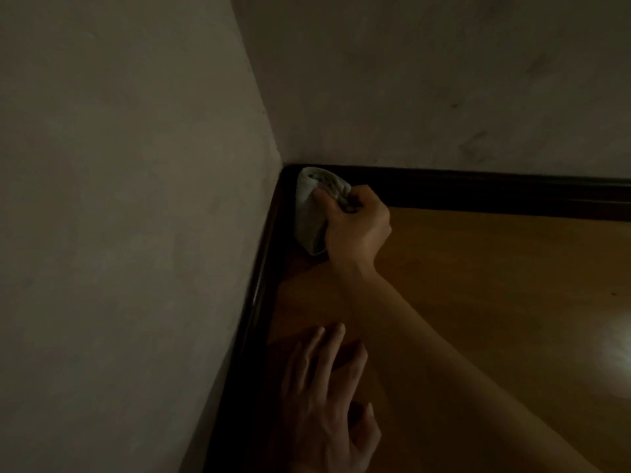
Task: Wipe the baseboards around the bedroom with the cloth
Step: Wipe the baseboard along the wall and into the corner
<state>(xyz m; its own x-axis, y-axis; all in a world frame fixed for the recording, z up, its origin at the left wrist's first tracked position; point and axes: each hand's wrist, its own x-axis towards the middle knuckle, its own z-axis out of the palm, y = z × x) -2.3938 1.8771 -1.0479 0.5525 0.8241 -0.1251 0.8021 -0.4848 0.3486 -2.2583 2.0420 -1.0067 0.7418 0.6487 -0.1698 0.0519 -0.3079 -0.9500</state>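
Right hand [355,223] gripping cloth [307,213], lengthwise along baseboard [259,285]

Dimly lit throughout. Two plain, pale walls joined in a corner: left wall [119,199] even and greyish, back wall [444,80] mottled, with dark scuffs [474,145] toward its right side. Below them, glossy orange-brown floor [495,285], smooth, with a bright patch of light [618,363] at its right edge.
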